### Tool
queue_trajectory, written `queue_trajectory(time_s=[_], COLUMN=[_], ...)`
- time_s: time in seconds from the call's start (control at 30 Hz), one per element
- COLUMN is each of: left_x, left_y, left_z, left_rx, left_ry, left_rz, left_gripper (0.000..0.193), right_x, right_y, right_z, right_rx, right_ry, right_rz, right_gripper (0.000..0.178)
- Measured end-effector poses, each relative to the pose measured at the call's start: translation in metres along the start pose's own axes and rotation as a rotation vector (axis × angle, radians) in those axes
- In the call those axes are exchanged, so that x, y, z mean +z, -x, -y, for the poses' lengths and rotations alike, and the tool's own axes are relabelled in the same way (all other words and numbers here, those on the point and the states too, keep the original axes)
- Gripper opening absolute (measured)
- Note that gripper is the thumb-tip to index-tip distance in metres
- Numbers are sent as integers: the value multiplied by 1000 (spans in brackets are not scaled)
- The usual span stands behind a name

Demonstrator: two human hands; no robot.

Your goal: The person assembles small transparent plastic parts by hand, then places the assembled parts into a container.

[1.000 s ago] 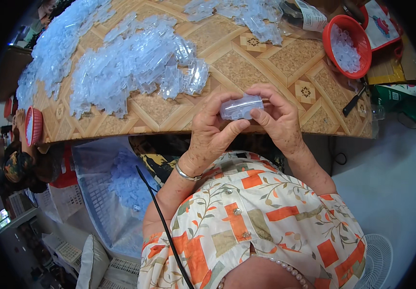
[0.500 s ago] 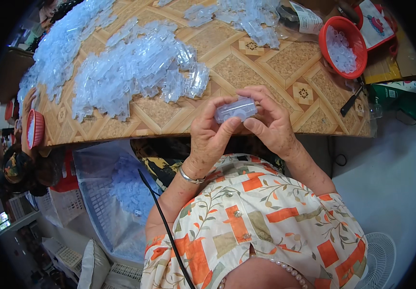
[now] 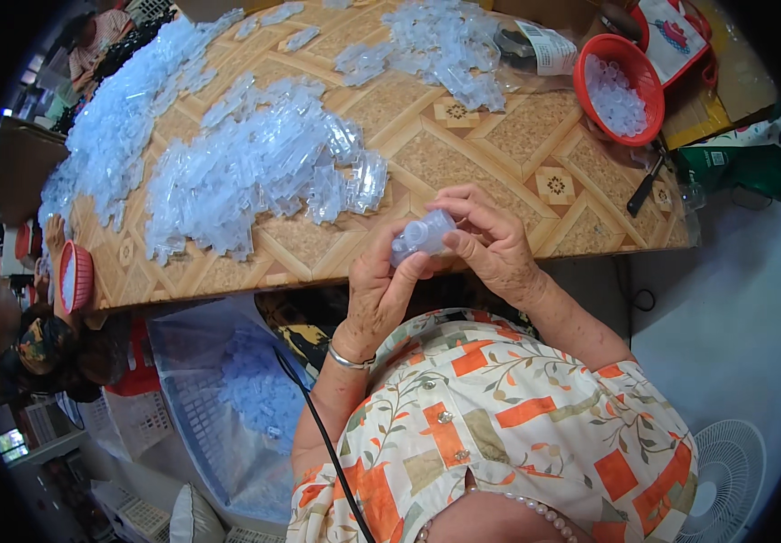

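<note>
Between both hands, just off the table's near edge, is a small clear plastic piece [image 3: 423, 235], tilted, with a round ring-like part on its face. My left hand [image 3: 380, 282] grips its left end, thumb against the lower side. My right hand [image 3: 495, 246] pinches its right end between thumb and fingers. Beyond my hands to the left lies a large heap of flat clear plastic pieces [image 3: 246, 167]. A red basket [image 3: 655, 113] at the far right holds small translucent rings [image 3: 614, 95].
More clear pieces [image 3: 123, 118] cover the table's [image 3: 490, 172] left side. A black-handled tool [image 3: 646, 188] lies near the right edge. Below left, a lined crate [image 3: 187, 407] holds clear pieces. Another person's hand [image 3: 54, 233] is by a small red basket [image 3: 76, 276]. A white fan [image 3: 725, 480] stands lower right.
The clear plastic piece has been turned from lying lengthwise to a slant, its right end raised, and both hands have shifted their hold on it. The view has also shifted slightly.
</note>
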State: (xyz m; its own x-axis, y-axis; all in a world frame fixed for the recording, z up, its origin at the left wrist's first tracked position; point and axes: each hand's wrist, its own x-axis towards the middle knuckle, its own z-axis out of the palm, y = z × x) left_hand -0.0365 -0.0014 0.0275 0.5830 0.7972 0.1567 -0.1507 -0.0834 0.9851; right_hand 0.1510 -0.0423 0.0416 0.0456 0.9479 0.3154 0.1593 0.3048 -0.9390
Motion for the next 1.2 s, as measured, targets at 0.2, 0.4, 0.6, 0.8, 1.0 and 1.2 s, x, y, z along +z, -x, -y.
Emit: queue_trajectory(time_s=[0.2, 0.4, 0.6, 0.8, 1.0, 1.2], left_x=[-46, -189, -220, -167, -83, -24], left_y=[2, 77, 114, 75, 16, -12], left_z=[-13, -16, -60, -64, -32, -11], left_rx=[362, 658, 853, 606, 155, 2], left_ry=[243, 897, 417, 214, 198, 176], left_rz=[-756, -910, -1506, -1376, -722, -498], left_gripper=[55, 64, 53, 37, 32, 40], right_x=[4, -7, 3, 30, 37, 26], right_y=[-3, 2, -30, -64, -76, -66], right_z=[-15, -29, -16, -32, -39, -21], right_rx=[143, 283, 134, -91, -70, -88], right_ry=[-248, -198, 338, 716, 729, 459], right_rz=[-52, -27, 131, 95, 116, -5], right_gripper=[54, 40, 49, 71, 72, 71])
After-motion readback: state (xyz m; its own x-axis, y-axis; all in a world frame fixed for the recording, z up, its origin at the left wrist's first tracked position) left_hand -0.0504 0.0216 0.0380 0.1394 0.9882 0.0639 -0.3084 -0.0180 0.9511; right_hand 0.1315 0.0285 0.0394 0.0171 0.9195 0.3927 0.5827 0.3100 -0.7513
